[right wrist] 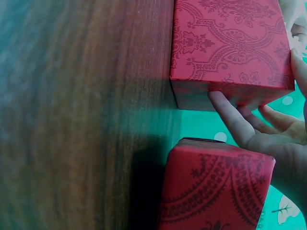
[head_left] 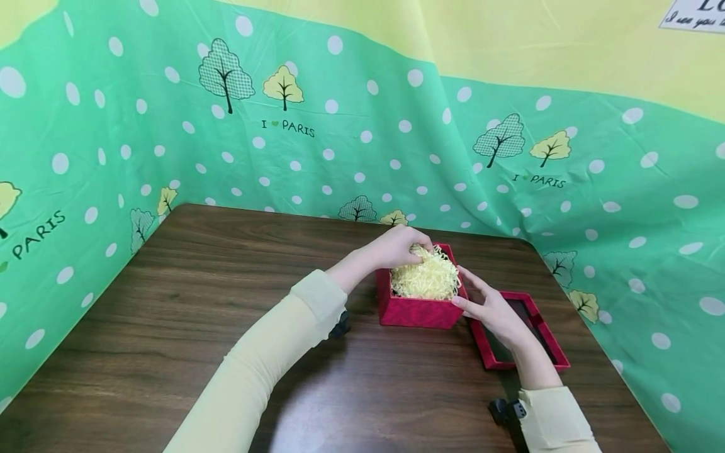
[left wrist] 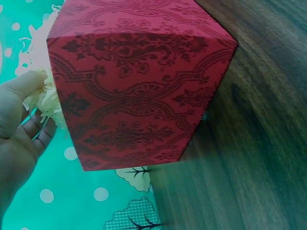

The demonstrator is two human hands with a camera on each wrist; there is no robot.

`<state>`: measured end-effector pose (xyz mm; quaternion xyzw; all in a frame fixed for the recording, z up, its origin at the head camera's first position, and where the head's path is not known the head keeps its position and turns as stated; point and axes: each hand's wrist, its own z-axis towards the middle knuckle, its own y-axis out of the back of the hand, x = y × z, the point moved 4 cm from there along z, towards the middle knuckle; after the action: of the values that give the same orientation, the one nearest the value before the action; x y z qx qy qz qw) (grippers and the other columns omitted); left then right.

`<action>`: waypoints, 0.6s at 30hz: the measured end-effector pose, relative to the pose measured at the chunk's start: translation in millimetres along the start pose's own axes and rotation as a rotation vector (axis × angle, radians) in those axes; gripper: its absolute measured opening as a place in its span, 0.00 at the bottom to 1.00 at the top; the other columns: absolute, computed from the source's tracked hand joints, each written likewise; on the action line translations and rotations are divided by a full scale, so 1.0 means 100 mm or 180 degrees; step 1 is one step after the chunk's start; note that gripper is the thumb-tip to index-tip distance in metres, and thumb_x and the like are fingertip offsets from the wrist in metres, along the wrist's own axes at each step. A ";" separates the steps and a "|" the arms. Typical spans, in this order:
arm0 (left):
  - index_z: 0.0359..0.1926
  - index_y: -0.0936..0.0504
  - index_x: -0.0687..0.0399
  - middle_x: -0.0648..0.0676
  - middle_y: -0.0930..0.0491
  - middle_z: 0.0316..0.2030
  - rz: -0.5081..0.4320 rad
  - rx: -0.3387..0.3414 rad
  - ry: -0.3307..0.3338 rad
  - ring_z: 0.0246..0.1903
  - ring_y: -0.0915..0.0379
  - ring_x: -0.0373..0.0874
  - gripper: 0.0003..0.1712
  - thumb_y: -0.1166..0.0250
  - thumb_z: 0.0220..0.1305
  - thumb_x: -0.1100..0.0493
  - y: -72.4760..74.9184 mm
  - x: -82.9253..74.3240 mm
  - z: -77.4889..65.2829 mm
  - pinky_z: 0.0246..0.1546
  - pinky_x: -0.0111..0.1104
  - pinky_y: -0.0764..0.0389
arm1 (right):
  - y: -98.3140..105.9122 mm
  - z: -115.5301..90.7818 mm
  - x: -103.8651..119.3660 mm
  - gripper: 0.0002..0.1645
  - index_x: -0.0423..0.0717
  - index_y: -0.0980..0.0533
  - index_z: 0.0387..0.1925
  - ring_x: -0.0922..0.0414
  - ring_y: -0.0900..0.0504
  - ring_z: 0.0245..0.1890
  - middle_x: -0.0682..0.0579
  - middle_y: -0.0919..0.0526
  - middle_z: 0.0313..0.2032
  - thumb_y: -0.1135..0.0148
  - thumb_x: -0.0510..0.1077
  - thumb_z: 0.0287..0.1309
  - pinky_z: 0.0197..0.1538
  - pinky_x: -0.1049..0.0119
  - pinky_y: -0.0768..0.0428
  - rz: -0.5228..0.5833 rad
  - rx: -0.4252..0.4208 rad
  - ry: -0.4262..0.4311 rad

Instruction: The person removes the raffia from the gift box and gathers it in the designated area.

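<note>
A red patterned box (head_left: 421,313) stands without its lid on the table, filled with pale yellow shredded paper (head_left: 427,277). My left hand (head_left: 399,246) reaches over the box's far left side and pinches some of the shreds. In the left wrist view, shreds show between the thumb and fingers of the left hand (left wrist: 19,120). At the box's right front corner, my right hand (head_left: 498,318) holds on, thumb at the front edge and fingers along the right side. The right wrist view shows the fingers (right wrist: 232,117) touching the box's side.
Right of the box, the red lid (head_left: 557,346) lies with its dark inside facing up, partly beneath my right forearm. Brown wood-grain table (head_left: 198,302) spreads to the left and front. A green dotted cloth (head_left: 351,145) hangs behind and along both sides.
</note>
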<state>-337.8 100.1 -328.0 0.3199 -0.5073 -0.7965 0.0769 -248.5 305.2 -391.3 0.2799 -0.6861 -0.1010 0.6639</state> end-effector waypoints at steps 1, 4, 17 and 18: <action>0.42 0.16 0.48 0.43 0.17 0.41 -0.0009 -0.0017 -0.0011 0.32 0.30 0.36 0.10 0.36 0.59 0.62 0.02 -0.01 0.00 0.37 0.24 0.30 | 0.00 0.00 0.00 0.48 0.55 0.54 0.74 0.41 0.38 0.63 0.41 0.46 0.69 0.39 0.53 0.60 0.51 0.52 0.21 0.0003 0.0003 0.0011; 0.42 0.16 0.49 0.44 0.17 0.41 0.0013 -0.0076 -0.0051 0.32 0.30 0.35 0.10 0.36 0.58 0.62 0.06 -0.04 0.00 0.38 0.24 0.29 | 0.00 -0.01 0.01 0.48 0.54 0.54 0.74 0.42 0.37 0.62 0.41 0.44 0.68 0.39 0.52 0.60 0.51 0.55 0.21 0.0006 0.0005 0.0032; 0.42 0.16 0.48 0.44 0.17 0.41 0.0160 -0.0338 -0.0030 0.33 0.31 0.36 0.11 0.37 0.58 0.63 0.22 -0.15 0.02 0.41 0.26 0.31 | 0.00 -0.02 0.02 0.48 0.47 0.55 0.73 0.40 0.38 0.63 0.37 0.44 0.68 0.40 0.51 0.61 0.51 0.54 0.21 0.0021 -0.0030 0.0018; 0.42 0.16 0.48 0.44 0.17 0.42 0.0164 -0.0372 -0.0032 0.32 0.30 0.36 0.11 0.37 0.58 0.63 0.24 -0.16 0.03 0.39 0.25 0.31 | 0.00 -0.02 0.02 0.48 0.46 0.55 0.73 0.40 0.38 0.62 0.36 0.44 0.67 0.40 0.51 0.61 0.50 0.55 0.21 0.0014 -0.0040 0.0005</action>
<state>-331.8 97.8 -300.1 0.2978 -0.4684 -0.8240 0.1134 -246.1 304.9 -389.3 0.2743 -0.6855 -0.1036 0.6664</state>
